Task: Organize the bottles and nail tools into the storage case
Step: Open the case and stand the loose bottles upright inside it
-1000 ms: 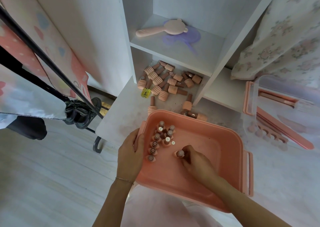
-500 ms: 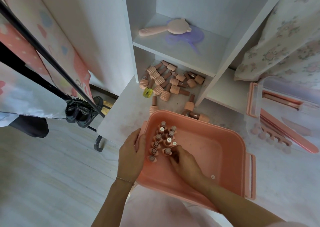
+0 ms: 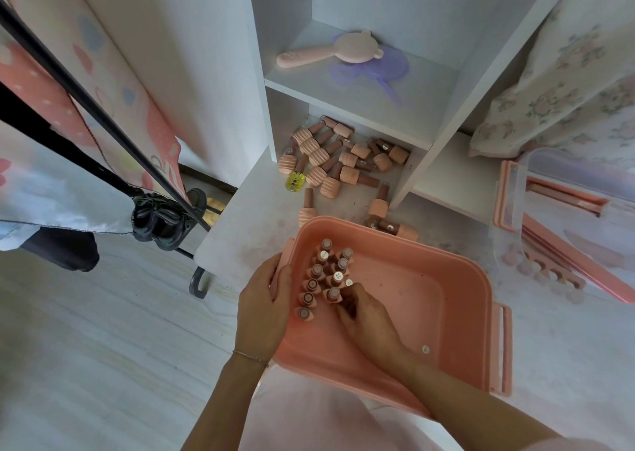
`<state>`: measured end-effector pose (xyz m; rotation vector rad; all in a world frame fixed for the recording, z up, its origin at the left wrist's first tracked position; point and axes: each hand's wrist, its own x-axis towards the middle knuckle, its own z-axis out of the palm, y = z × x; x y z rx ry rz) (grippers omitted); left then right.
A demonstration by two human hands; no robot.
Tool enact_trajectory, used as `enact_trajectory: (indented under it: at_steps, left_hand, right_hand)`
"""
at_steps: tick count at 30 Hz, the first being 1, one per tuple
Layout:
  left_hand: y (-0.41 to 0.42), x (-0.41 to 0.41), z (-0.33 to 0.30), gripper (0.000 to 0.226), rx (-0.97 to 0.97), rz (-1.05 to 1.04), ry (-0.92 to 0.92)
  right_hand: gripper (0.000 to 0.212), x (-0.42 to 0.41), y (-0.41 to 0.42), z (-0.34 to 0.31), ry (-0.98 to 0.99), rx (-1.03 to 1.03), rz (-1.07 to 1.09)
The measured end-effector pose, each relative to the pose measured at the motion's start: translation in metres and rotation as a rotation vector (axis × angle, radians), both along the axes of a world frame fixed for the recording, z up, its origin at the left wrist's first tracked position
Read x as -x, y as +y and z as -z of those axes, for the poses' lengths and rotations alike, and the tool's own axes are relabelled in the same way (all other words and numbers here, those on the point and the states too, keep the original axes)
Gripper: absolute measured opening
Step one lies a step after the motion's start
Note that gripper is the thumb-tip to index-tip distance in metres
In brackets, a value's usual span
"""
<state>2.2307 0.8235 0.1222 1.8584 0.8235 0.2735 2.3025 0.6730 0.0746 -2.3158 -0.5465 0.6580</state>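
A pink storage case [image 3: 457, 316] is seen open on the white shelf base [image 3: 240, 230], at its front edge. The case's left rim is gripped by the left hand [image 3: 263, 308], thumb hooked over the inside wall, fingers wrapped round the outside. Inside, up against the left wall, a cluster of upright bottles [image 3: 324, 272] is packed in tight rows, caps up. The right hand [image 3: 366, 316] is reached into the case with fingers curled at the near-right edge of that cluster, touching the bottle [image 3: 333, 294] at the front. Whether that bottle is actually pinched can't really be told, since the fingertips are tucked under. A small round sticker [image 3: 426, 349] is stuck on the case floor near the right wall.

The rest of the bottles [image 3: 340, 161] are scattered lying down at the back of the shelf base, under the upper shelf, with one yellow bottle [image 3: 295, 180] at the left of the heap. A clear lid [image 3: 563, 216] with pink nail tools [image 3: 577, 261] is found at the right edge. A pink hairbrush [image 3: 330, 51] is laid on the upper shelf [image 3: 360, 96].
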Motion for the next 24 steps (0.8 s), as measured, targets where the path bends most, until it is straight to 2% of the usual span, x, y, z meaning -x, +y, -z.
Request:
enact_trajectory:
  at_steps: [15,20,24]
  left_hand:
    - [0.0,0.0,0.001,0.016,-0.004,0.003,-0.003]
    - [0.0,0.0,0.0,0.018,-0.03,0.029,0.02]
    - [0.005,0.0,-0.001,0.016,-0.075,0.072,0.032]
  right_hand:
    - [0.018,-0.005,-0.009,-0.002,0.053,-0.035,0.038]
    - [0.011,-0.017,-0.021,-0.02,-0.067,-0.016,0.02]
    - [0.009,-0.032,-0.026,-0.047,-0.192,-0.164,0.04]
